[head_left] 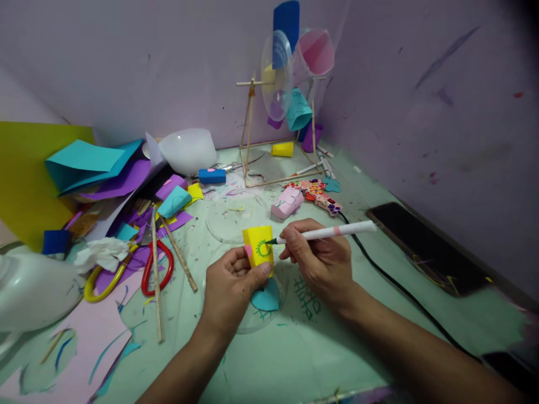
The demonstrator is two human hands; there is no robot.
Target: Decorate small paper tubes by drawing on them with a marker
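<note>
My left hand (233, 289) grips a small yellow paper cup (260, 264) between thumb and fingers. A green ring with short rays is drawn on the cup's side, and a pink patch shows at its left edge. My right hand (320, 261) is closed around a white felt-tip pen (345, 230), whose green tip meets or nearly meets the yellow surface beside the drawing. Under the cup lies a blue paper piece (267, 297), partly covered by my left thumb. Behind it a clear plastic disc (236, 216) rests on the table, with a pink paper cup (287, 203) farther right.
At the back stands a stick frame (249, 132) carrying a clear disc with coloured paper cups. Red-handled scissors (158, 269), sticks and paper scraps crowd the left. A patterned glue gun (315, 193) trails a black cable (379, 266) past my right arm, near a dark phone (425, 247).
</note>
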